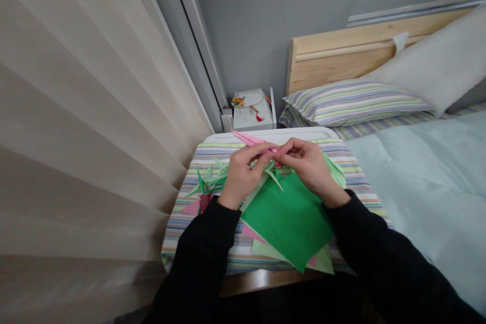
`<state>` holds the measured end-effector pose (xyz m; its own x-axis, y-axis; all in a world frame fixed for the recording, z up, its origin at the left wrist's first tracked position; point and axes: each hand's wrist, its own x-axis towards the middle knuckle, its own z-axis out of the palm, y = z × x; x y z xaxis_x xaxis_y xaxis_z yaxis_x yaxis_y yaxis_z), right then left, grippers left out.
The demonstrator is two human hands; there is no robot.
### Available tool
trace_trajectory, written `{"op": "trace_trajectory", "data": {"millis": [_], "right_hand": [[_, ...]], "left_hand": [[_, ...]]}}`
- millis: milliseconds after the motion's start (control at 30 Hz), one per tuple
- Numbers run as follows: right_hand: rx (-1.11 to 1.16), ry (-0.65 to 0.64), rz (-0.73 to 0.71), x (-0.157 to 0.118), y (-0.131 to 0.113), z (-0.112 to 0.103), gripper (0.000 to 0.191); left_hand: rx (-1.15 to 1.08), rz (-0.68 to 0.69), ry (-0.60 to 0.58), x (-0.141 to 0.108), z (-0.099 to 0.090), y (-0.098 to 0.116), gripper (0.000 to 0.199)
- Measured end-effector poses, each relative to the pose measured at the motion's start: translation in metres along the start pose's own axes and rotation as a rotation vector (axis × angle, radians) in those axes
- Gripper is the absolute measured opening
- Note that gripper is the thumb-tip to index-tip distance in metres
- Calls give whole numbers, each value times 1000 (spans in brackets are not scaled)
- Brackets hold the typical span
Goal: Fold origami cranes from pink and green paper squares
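L hand (pixel 241 177) & R hand (pixel 307 167) both pinched folded pink origami paper (pixel 252 138) w/ narrow fingertip grip, paper held above striped cloth (pixel 182 228), folded green paper pieces (pixel 210 179) lay just beside L hand, green paper sheet (pixel 288 220) below both hands

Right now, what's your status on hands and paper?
Left hand and right hand pinching folded pink paper. Green paper sheet below them. Folded green paper pieces beside left hand.

Pink paper (pixel 248 138) partly behind fingers (pixel 266 148)
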<state>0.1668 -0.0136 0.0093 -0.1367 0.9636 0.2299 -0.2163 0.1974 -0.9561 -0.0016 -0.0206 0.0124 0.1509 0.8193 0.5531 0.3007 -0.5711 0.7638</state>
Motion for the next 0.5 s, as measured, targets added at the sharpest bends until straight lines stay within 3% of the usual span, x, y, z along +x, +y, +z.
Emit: {"op": "trace_trajectory", "data": {"millis": [167,500], "right_hand": [[26,-29,-4,-1,-1,3,31],[112,-6,-16,-2,-1,6,40]], "left_hand": [[-94,-55,133,1,3,0,11],[-217,-166,205,5,2,0,12]]}}
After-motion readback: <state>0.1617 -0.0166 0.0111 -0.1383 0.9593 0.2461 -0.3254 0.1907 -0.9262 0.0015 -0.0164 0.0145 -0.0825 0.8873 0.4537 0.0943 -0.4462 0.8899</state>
